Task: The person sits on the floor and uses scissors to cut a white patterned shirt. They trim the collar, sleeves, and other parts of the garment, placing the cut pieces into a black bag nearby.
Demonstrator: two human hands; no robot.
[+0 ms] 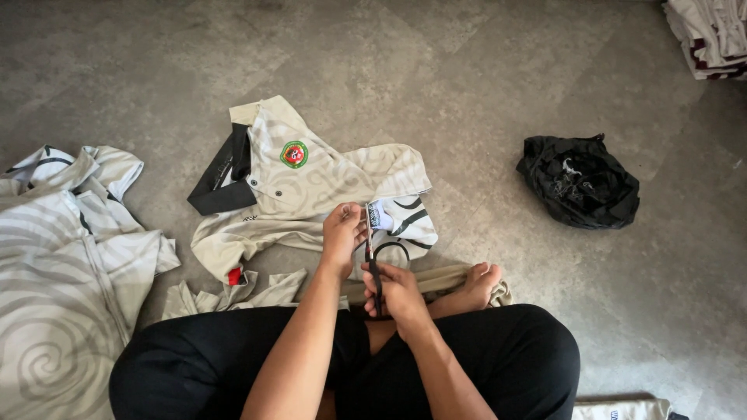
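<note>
I sit cross-legged on the floor with a cream patterned shirt [311,187] spread in front of my knees; it has a black collar and a round red and green badge. My left hand [342,233] pinches a fold of the shirt near a white label [380,215]. My right hand [393,292] grips black-handled scissors [373,260], blades pointing up along the fabric edge right beside my left fingers. My bare foot [478,284] rests just right of my right hand.
A heap of similar cream patterned garments [62,264] lies at the left. A crumpled black plastic bag [580,180] sits to the right on the grey floor [467,78]. More folded garments [712,35] are stacked at the top right corner.
</note>
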